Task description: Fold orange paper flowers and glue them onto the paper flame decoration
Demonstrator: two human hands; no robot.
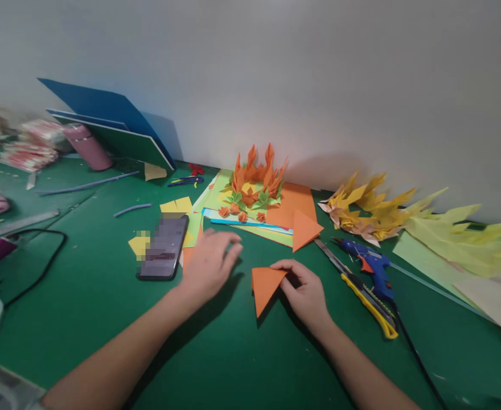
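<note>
My right hand [305,290] pinches the right corner of a folded orange paper triangle [264,287] that lies on the green mat [216,353]. My left hand [211,263] hovers flat just left of it, fingers stretched out and holding nothing, next to a black phone [164,246] lying on yellow paper. A second orange paper triangle [304,229] rests a little farther back.
Orange paper flowers [257,179] sit on stacked coloured sheets by the wall. To the right lie a yellow utility knife [368,304], a blue glue gun [372,267] and yellow paper leaves [374,210]. Blue boards [105,122], cables and pink tools occupy the left.
</note>
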